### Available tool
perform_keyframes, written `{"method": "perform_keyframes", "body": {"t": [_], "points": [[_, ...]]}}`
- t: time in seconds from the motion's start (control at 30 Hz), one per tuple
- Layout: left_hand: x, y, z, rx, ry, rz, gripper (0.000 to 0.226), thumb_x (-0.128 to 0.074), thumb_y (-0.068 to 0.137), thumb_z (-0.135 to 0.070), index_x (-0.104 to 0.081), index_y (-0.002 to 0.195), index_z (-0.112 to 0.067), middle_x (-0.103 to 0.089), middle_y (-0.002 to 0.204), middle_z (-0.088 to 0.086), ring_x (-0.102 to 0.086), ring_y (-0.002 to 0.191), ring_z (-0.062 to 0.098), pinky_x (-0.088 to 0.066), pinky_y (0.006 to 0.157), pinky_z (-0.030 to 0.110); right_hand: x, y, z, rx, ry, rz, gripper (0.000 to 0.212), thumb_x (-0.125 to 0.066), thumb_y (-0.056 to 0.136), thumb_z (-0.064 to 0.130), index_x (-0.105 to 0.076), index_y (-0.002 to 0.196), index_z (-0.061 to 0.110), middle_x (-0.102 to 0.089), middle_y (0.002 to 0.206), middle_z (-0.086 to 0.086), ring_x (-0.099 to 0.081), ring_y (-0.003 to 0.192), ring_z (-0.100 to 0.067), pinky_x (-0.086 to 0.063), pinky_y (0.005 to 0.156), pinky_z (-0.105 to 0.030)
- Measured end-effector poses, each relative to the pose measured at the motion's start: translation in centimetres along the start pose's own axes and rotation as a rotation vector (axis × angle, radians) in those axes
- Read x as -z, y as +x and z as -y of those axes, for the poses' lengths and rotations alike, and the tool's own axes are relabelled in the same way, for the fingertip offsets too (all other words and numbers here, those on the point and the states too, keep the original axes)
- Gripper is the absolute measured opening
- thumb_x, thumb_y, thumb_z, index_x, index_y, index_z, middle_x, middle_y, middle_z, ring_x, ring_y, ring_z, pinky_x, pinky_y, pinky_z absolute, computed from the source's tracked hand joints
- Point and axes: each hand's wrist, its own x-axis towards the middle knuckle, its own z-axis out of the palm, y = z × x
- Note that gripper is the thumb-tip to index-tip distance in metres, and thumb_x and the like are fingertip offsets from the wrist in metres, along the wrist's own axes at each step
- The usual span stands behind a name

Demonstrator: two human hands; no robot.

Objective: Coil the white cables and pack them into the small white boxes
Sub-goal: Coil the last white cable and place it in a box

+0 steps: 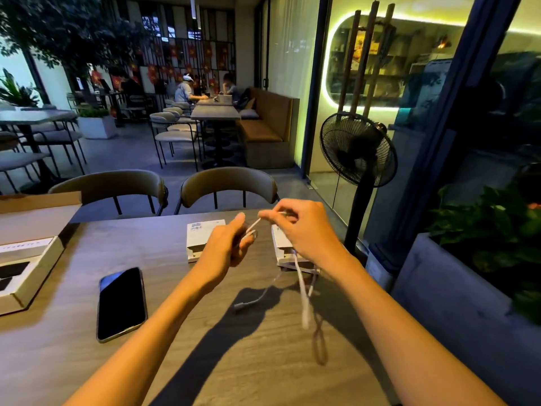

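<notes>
Above the middle of the table [164, 288], both hands were raised with a white cable [303, 291] held between them. How many turns lay inside the left hand [231, 244] could not be made out, since its curled fingers hid the cable there; only a short strand was seen crossing to the right hand [301, 230]. That strand was pinched between the right thumb and forefinger, the other fingers being curled. Below the right wrist the rest of the cable hung blurred, its free end suspended over the tabletop, clear of the surface as far as could be judged. A second cable [257, 298] was seen lying on the table beneath the hands, partly lost in the arm's shadow. The left box [202, 238] lay just behind the left hand, its near flap open and part of it covered by the wrist. The right box [282, 250] was largely hidden by the right hand and forearm; its contents could not be told. A phone [121, 303] lay face up to the left, and an open carton [26, 268] was cut off by the left edge.
</notes>
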Motion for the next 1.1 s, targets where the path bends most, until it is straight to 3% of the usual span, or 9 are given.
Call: {"method": "perform_keyframes", "body": {"t": [0.1, 0.23, 0.33, 0.47, 0.57, 0.67, 0.77, 0.93, 1.1], "points": [[-1.0, 0.5, -1.8, 0.027, -0.218, 0.054, 0.047, -0.030, 0.108, -0.038, -0.045, 0.066, -0.022, -0.033, 0.061, -0.002, -0.028, 0.055, 0.012, -0.026, 0.053, 0.025, -1.4, 0.1, -1.1, -0.121, 0.111, -0.117, 0.034, -0.062, 0.099, 0.041, -0.061, 0.072, 0.020, -0.050, 0.056, 0.009, -0.049, 0.053, -0.001, -0.036, 0.054, -0.013], [-1.3, 1.5, -2.8, -0.035, -0.411, 0.019, 0.036, -0.030, 0.108, -0.029, -0.047, 0.079, -0.017, -0.036, 0.065, 0.000, -0.036, 0.058, 0.014, -0.035, 0.059, 0.028, -4.8, -1.8, -1.6, -0.412, 0.239, 0.218, 0.039, -0.041, 0.109, 0.028, -0.067, 0.084, 0.015, -0.054, 0.065, 0.005, -0.050, 0.060, -0.009, -0.040, 0.059, -0.026], [-0.6, 2.4, -1.5, -0.155, -0.048, -0.149, 0.037, -0.027, 0.110, -0.031, -0.053, 0.088, -0.016, -0.058, 0.077, 0.001, -0.056, 0.068, 0.017, -0.049, 0.067, 0.026, -5.2, -3.6, 0.2, -0.462, 0.341, 0.463, 0.039, -0.037, 0.110, 0.028, -0.067, 0.089, 0.018, -0.049, 0.064, 0.004, -0.043, 0.056, -0.007, -0.037, 0.056, -0.026], [-0.2, 2.5, 0.5, -0.286, 0.407, -0.172, 0.031, -0.031, 0.106, -0.036, -0.053, 0.109, -0.014, -0.068, 0.109, 0.001, -0.067, 0.099, 0.009, -0.054, 0.088, 0.021, -3.5, -3.2, 2.6, -0.248, 0.021, 0.531, 0.021, -0.047, 0.107, 0.025, -0.061, 0.092, 0.027, -0.061, 0.084, 0.006, -0.056, 0.076, -0.011, -0.047, 0.074, -0.032], [0.2, 2.3, 0.7, -0.305, 0.678, -0.112, 0.021, -0.036, 0.106, -0.033, -0.050, 0.099, -0.020, -0.062, 0.093, -0.005, -0.063, 0.085, 0.008, -0.052, 0.072, 0.019, -2.1, -2.6, 2.7, -0.133, -0.209, 0.512, 0.015, -0.056, 0.103, 0.029, -0.067, 0.100, 0.020, -0.068, 0.094, -0.002, -0.062, 0.086, -0.021, -0.054, 0.083, -0.045], [0.9, 1.7, 0.4, -0.302, 0.793, 0.025, 0.025, -0.039, 0.105, -0.035, -0.057, 0.092, -0.023, -0.061, 0.083, -0.008, -0.061, 0.076, 0.008, -0.048, 0.070, 0.021, -0.1, -2.0, 2.5, -0.009, -0.391, 0.402, 0.013, -0.061, 0.100, 0.036, -0.071, 0.099, 0.027, -0.067, 0.088, 0.005, -0.061, 0.082, -0.014, -0.053, 0.077, -0.037], [1.0, 1.4, 0.1, -0.161, 0.573, 0.107, 0.041, -0.040, 0.104, -0.041, -0.060, 0.073, -0.023, -0.061, 0.068, -0.006, -0.058, 0.064, 0.008, -0.051, 0.069, 0.028, 2.1, -0.6, 1.5, 0.050, -0.370, 0.301, 0.018, -0.065, 0.095, 0.043, -0.074, 0.098, 0.028, -0.066, 0.084, 0.010, -0.059, 0.076, -0.006, -0.046, 0.070, -0.025], [0.3, 1.5, -3.1, 0.006, -0.121, 0.177, 0.048, -0.030, 0.107, -0.039, -0.041, 0.065, -0.019, -0.032, 0.056, -0.003, -0.027, 0.052, 0.011, -0.024, 0.052, 0.024, 0.5, 0.0, -0.7, -0.013, -0.085, 0.110, 0.030, -0.051, 0.105, 0.037, -0.070, 0.089, 0.019, -0.059, 0.071, 0.009, -0.054, 0.065, -0.001, -0.035, 0.062, -0.018], [-0.6, 1.9, -3.4, 0.050, -0.628, 0.144, 0.038, -0.030, 0.108, -0.034, -0.047, 0.079, -0.018, -0.039, 0.065, -0.001, -0.040, 0.055, 0.012, -0.037, 0.060, 0.025, -4.4, -2.2, 0.2, -0.338, 0.254, 0.197, 0.038, -0.028, 0.112, 0.033, -0.060, 0.099, 0.017, -0.066, 0.081, -0.003, -0.065, 0.077, -0.014, -0.056, 0.084, -0.037]]}}
